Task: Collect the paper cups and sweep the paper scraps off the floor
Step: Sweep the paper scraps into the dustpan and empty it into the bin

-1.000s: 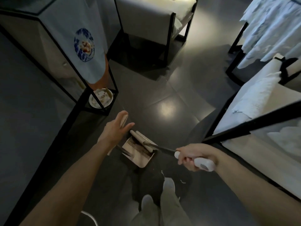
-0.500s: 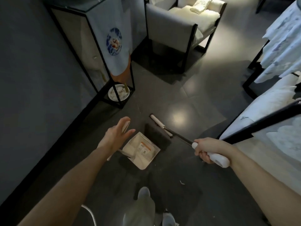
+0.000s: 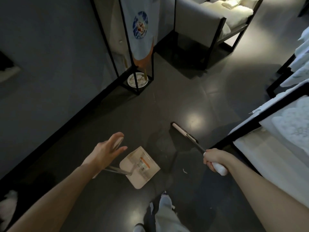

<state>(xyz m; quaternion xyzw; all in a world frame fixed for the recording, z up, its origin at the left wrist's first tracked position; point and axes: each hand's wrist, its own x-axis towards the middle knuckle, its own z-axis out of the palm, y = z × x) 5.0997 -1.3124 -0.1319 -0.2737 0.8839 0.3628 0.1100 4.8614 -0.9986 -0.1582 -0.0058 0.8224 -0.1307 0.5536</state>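
Well, the right hand (image 3: pixel 214 162) squeezed the broom (image 3: pixel 183 132) handle. The left hand (image 3: pixel 104 152) leaned straight fingers on the dustpan (image 3: pixel 140 166) handle. A paper scrap (image 3: pixel 184 170) lay on the floor (image 3: pixel 167 106) beside the dustpan. It looked light and floppy; soft sweeping would probably move it.

A black-framed stand (image 3: pixel 104 36) rises against the grey wall (image 3: pixel 50 47), with a pale cloth (image 3: pixel 142 46) bearing a round blue emblem (image 3: pixel 140 25) hanging in it. A round white dish (image 3: pixel 137 80) sits at its base. Beyond, a black-framed armchair (image 3: pixel 197 19) holds cream cushions (image 3: pixel 230 9). At right, white cloth (image 3: pixel 284 139) lies on dark-framed furniture above the glossy dark floor (image 3: pixel 184 97).
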